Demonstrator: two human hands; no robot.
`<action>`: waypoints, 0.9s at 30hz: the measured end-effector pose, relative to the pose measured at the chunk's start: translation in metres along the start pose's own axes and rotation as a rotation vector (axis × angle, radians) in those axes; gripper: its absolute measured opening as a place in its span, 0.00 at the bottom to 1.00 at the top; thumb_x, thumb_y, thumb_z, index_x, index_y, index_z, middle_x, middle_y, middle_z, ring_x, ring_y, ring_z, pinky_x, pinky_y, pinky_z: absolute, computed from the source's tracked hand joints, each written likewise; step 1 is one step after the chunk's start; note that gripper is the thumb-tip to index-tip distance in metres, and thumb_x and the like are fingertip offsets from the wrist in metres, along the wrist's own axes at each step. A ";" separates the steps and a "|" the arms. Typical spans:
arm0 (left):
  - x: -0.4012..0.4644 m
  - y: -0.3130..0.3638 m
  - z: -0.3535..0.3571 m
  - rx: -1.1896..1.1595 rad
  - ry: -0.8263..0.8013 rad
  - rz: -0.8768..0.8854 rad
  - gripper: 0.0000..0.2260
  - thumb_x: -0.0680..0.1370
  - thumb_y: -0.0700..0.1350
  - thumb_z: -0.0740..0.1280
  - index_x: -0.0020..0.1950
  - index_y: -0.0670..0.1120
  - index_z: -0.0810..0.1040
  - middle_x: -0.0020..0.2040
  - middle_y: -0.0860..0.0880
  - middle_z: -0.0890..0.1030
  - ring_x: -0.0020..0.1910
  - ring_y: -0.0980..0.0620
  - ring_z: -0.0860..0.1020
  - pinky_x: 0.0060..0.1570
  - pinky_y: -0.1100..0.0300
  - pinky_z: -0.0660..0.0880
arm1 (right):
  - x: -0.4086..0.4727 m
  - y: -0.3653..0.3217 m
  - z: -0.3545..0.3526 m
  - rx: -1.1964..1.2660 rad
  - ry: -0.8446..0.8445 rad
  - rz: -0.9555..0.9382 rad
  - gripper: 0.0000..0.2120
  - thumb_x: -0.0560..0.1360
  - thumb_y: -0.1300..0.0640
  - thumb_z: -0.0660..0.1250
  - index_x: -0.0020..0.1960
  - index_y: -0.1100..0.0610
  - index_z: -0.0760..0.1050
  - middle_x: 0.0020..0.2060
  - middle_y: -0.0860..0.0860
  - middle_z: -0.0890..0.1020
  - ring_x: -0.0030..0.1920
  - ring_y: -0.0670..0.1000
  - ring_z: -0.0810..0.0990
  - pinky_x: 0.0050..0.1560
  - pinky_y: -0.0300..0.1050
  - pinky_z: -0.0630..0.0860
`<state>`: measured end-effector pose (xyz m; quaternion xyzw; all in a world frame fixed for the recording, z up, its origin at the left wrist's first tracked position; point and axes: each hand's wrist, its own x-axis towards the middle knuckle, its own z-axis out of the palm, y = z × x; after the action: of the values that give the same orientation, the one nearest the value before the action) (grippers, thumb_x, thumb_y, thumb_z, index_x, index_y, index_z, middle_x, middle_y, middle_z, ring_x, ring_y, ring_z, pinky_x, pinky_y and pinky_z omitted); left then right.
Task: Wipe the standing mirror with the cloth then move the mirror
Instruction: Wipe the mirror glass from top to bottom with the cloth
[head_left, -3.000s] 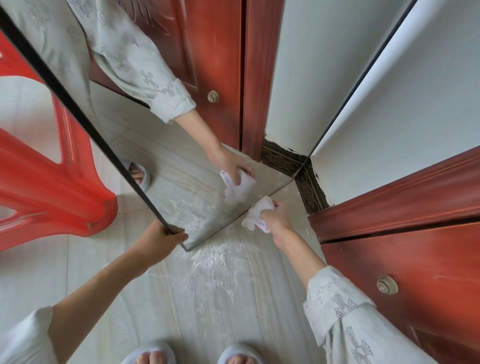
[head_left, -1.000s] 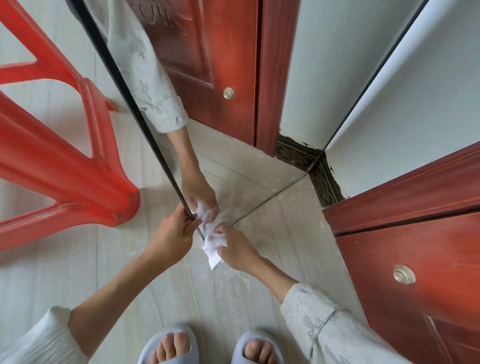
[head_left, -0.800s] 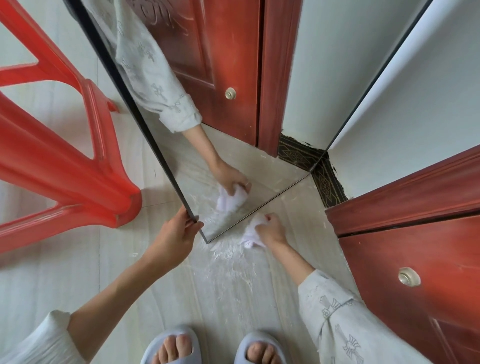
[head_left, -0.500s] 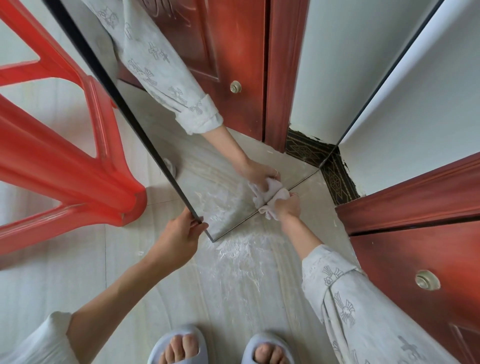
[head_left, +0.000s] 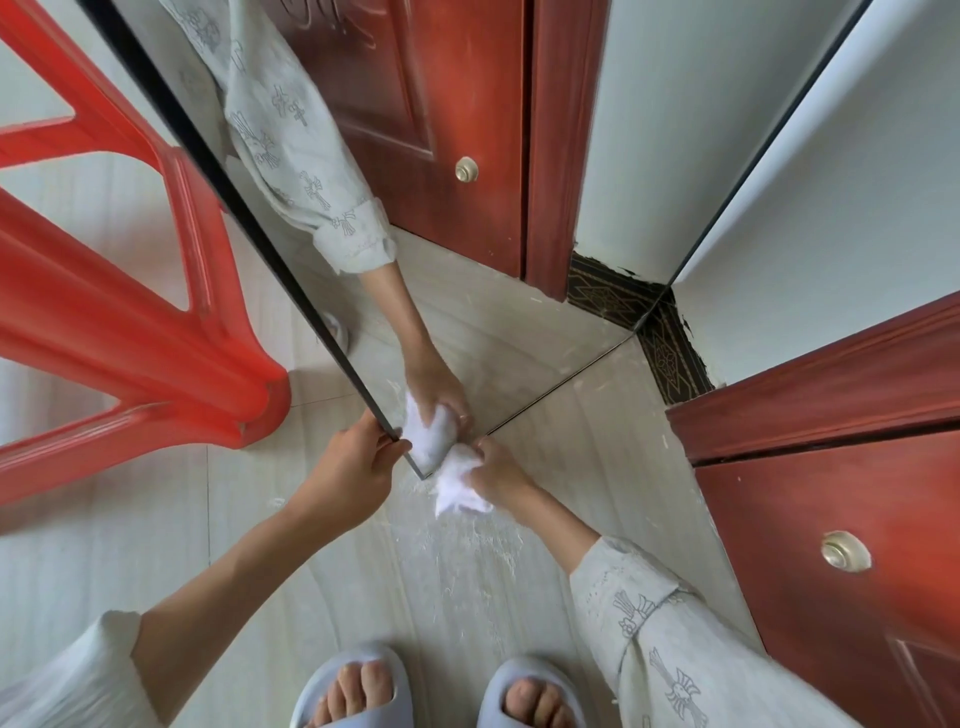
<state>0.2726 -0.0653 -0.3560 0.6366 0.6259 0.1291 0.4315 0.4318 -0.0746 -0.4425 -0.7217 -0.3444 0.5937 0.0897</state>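
Note:
The tall standing mirror (head_left: 519, 322) with a thin black frame stands on the floor in front of me and leans against the wall. My left hand (head_left: 353, 467) grips its left frame edge near the bottom corner. My right hand (head_left: 498, 473) holds a crumpled white cloth (head_left: 457, 480) pressed against the glass at the bottom left corner. The glass reflects my arm, the cloth and the red door.
A red plastic chair (head_left: 130, 338) stands close on the left, touching the mirror's side. A red-brown door (head_left: 841, 519) with a brass knob is at the right. White dust streaks lie on the pale floor (head_left: 467, 561) above my slippered feet (head_left: 441, 691).
My right hand has swept the cloth along the mirror's bottom edge from the right side back to the bottom left corner. My left hand keeps its grip on the frame.

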 end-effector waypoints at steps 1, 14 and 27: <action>0.000 -0.001 0.000 0.013 -0.007 0.002 0.05 0.78 0.39 0.61 0.51 0.39 0.72 0.45 0.41 0.81 0.44 0.42 0.77 0.37 0.62 0.69 | -0.005 0.001 -0.003 -0.103 -0.129 -0.009 0.21 0.73 0.68 0.60 0.65 0.62 0.68 0.58 0.59 0.77 0.55 0.56 0.76 0.47 0.42 0.73; 0.000 0.003 0.000 0.054 -0.036 -0.022 0.01 0.79 0.40 0.59 0.48 0.44 0.68 0.39 0.47 0.76 0.41 0.44 0.75 0.36 0.64 0.68 | 0.010 -0.017 -0.042 0.349 0.492 0.106 0.19 0.72 0.68 0.56 0.64 0.64 0.65 0.58 0.63 0.76 0.57 0.61 0.77 0.45 0.45 0.72; 0.003 -0.004 0.001 0.095 -0.051 0.018 0.01 0.79 0.40 0.59 0.48 0.42 0.69 0.35 0.54 0.73 0.34 0.54 0.72 0.32 0.68 0.65 | 0.002 -0.013 0.027 0.244 0.222 0.178 0.21 0.76 0.67 0.54 0.68 0.64 0.58 0.61 0.60 0.72 0.55 0.58 0.74 0.42 0.41 0.71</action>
<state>0.2710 -0.0633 -0.3606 0.6653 0.6143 0.0868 0.4152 0.4018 -0.0710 -0.4444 -0.7941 -0.1927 0.5534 0.1613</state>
